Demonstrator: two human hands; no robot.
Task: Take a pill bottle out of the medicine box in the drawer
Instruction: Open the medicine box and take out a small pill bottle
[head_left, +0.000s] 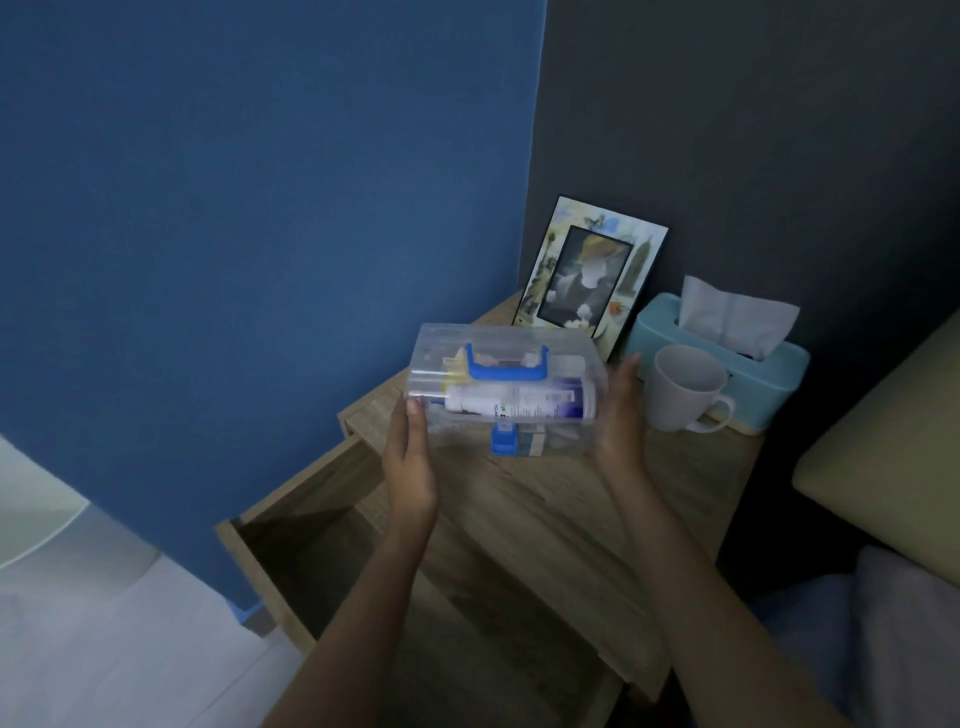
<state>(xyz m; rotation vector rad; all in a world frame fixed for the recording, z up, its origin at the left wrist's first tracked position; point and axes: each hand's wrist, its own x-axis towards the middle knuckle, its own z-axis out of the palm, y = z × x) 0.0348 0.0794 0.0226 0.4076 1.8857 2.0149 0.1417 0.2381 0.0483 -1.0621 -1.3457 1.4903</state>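
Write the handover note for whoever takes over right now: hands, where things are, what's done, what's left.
Left hand: pressed flat on the left end of the clear medicine box.
Right hand: pressed on its right end. The box is held between both hands, over the nightstand top.
Lid shut, blue latch closed, blue handle on top.
A white bottle lies on its side inside.
Drawer stands open.
Close to the right hand: mug, tissue box.
Done: box out of drawer.
Left: set box down, unlatch, take bottle out.
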